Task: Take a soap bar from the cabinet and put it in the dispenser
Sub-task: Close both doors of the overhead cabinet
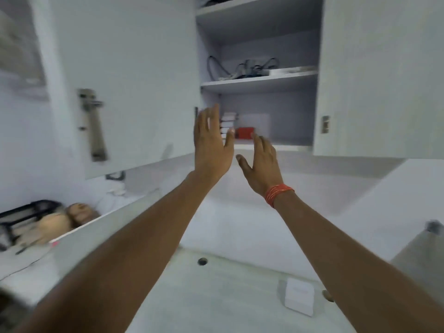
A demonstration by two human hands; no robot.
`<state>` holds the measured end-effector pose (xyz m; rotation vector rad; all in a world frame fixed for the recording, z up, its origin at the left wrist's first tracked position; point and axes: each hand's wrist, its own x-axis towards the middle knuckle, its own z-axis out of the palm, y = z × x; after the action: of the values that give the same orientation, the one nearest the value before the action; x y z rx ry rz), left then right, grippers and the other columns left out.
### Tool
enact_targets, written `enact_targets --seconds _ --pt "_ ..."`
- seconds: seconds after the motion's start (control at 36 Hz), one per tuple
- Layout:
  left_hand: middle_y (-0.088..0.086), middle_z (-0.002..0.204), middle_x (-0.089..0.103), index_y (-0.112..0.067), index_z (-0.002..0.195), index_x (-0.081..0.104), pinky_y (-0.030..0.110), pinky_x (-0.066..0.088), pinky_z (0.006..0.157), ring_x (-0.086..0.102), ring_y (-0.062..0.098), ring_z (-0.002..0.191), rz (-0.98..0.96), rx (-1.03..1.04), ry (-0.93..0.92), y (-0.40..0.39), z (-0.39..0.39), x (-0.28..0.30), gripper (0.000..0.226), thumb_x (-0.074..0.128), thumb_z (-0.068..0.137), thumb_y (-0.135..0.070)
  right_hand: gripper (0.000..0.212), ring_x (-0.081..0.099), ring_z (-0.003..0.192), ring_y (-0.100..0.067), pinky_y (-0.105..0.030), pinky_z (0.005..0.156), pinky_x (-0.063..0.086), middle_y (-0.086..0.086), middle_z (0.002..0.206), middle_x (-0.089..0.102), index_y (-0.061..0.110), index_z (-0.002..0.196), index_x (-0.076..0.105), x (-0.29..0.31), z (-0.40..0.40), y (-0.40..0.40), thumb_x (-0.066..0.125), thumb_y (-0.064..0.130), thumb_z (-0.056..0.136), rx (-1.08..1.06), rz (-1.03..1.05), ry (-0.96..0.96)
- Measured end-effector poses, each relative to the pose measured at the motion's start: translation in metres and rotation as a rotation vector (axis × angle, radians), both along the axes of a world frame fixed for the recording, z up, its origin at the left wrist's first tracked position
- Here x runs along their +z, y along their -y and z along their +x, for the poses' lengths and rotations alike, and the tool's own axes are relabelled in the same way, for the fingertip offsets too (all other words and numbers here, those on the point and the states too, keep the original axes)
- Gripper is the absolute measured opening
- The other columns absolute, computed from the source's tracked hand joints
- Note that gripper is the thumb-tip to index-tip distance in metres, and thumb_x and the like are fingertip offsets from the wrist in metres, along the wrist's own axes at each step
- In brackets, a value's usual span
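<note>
soap bars (228, 124) seem to be the stack of small white boxes at the left end of the cabinet's (360, 68) bottom shelf; blur makes them hard to count, maybe four or five, and the left hand (212, 143) covers the stack's left edge. just right of the stack lies one red box (244, 132), its lower right corner hidden behind the right hand's (263, 162) fingertips. behind it stands one pale flat packet (255, 121), too faint to name.

both hands are raised before the shelf's front edge, empty, fingers stretched out and slightly spread, touching nothing. the right wrist wears one band of red threads (278, 193).

the middle shelf holds a tangle of dark cables (242, 68), number unclear. the top shelf is cut off by the frame. two white doors show: the left one (120, 80) swung open with one metal handle (92, 123), badly blurred, and the right one (384, 68).

below, near the counter's (216, 296) right edge, sits one white box (299, 296), possibly the dispenser; i cannot tell. at the far left, two blurred mannequin heads (64, 218) lie by a black rack (28, 212).
</note>
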<state>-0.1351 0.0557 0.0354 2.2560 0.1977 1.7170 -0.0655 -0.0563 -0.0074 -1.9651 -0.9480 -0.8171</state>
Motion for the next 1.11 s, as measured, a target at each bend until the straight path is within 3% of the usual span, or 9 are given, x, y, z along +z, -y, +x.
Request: enact_targets --seconds 0.25,0.33,0.39,0.53,0.69,0.75,0.81,0.92,1.11 --pt "0.010 0.157 0.031 -0.014 0.150 0.029 0.054 0.011 0.120 0.018 0.031 0.149 -0.450 0.550 0.257 -0.114 -0.147 0.013 0.065 0.051 0.092 -0.033 0.061 0.021 0.147 -0.028 -0.044 0.120 0.023 -0.012 0.158 0.029 0.019 0.153 0.027 0.004 -0.100 -0.091 0.050 0.034 0.099 0.299 -0.010 0.003" --pt "0.015 0.138 0.052 -0.005 0.142 0.038 0.053 0.033 0.110 0.042 0.036 0.133 -0.593 0.358 0.185 -0.142 -0.165 0.011 0.061 0.047 0.092 -0.039 0.058 0.023 0.146 -0.027 -0.043 0.119 0.025 -0.011 0.157 0.030 0.018 0.152 0.027 0.015 -0.116 -0.112 0.049 0.032 0.100 0.330 0.021 -0.004" --pt "0.010 0.099 0.063 -0.002 0.119 0.049 0.038 0.047 0.083 0.060 0.031 0.097 -0.653 0.156 0.166 -0.148 -0.171 0.011 0.047 0.046 0.093 -0.040 0.056 0.025 0.145 -0.028 -0.044 0.118 0.027 -0.012 0.156 0.033 0.016 0.151 0.029 0.022 -0.122 -0.122 0.047 0.032 0.100 0.328 0.035 0.015" --pt "-0.006 0.062 0.031 -0.020 0.069 0.030 0.029 0.028 0.055 0.030 0.011 0.056 -0.457 0.006 0.257 -0.144 -0.181 -0.001 0.037 0.053 0.095 -0.030 0.049 0.030 0.143 -0.026 -0.043 0.117 0.029 -0.011 0.151 0.041 0.014 0.147 0.037 0.026 -0.132 -0.128 0.043 0.033 0.102 0.337 0.128 0.054" --pt "0.006 0.066 0.047 0.004 0.078 0.052 0.024 0.040 0.064 0.048 0.021 0.065 -0.255 -0.431 0.364 -0.108 -0.168 -0.012 0.031 0.051 0.098 -0.020 0.048 0.033 0.141 -0.023 -0.040 0.116 0.028 -0.009 0.150 0.043 0.016 0.145 0.042 0.028 -0.132 -0.104 0.037 0.036 0.102 0.313 0.211 0.133" --pt "0.014 0.105 0.071 0.015 0.115 0.059 0.032 0.051 0.092 0.065 0.034 0.104 -0.254 -0.620 0.327 -0.090 -0.153 -0.017 0.038 0.049 0.099 -0.018 0.048 0.038 0.137 -0.022 -0.037 0.114 0.031 -0.009 0.146 0.048 0.013 0.142 0.047 0.027 -0.129 -0.090 0.034 0.037 0.102 0.297 0.270 0.169" --pt "0.019 0.141 0.055 0.007 0.139 0.048 0.038 0.039 0.113 0.049 0.029 0.136 -0.252 -0.752 0.269 -0.068 -0.137 -0.023 0.049 0.046 0.099 -0.022 0.054 0.045 0.131 -0.022 -0.038 0.111 0.037 -0.010 0.139 0.055 0.009 0.136 0.053 0.025 -0.122 -0.072 0.029 0.044 0.102 0.267 0.349 0.216" --pt "0.010 0.157 0.035 -0.015 0.145 0.038 0.029 0.029 0.118 0.030 0.017 0.148 -0.108 -0.886 0.132 -0.031 -0.094 -0.028 0.043 0.037 0.102 -0.013 0.060 0.052 0.125 -0.021 -0.030 0.107 0.040 -0.013 0.131 0.060 0.004 0.130 0.058 0.022 -0.095 -0.025 0.027 0.046 0.102 0.171 0.469 0.281" --pt "0.001 0.166 0.007 -0.024 0.155 0.020 0.051 0.019 0.122 0.000 0.021 0.153 0.268 -0.538 -0.123 0.016 0.035 -0.032 0.073 0.055 0.095 -0.005 0.053 0.043 0.134 -0.018 -0.009 0.110 0.023 -0.008 0.143 0.052 0.013 0.141 0.049 0.004 -0.013 0.064 0.031 0.041 0.100 -0.165 0.349 0.215"
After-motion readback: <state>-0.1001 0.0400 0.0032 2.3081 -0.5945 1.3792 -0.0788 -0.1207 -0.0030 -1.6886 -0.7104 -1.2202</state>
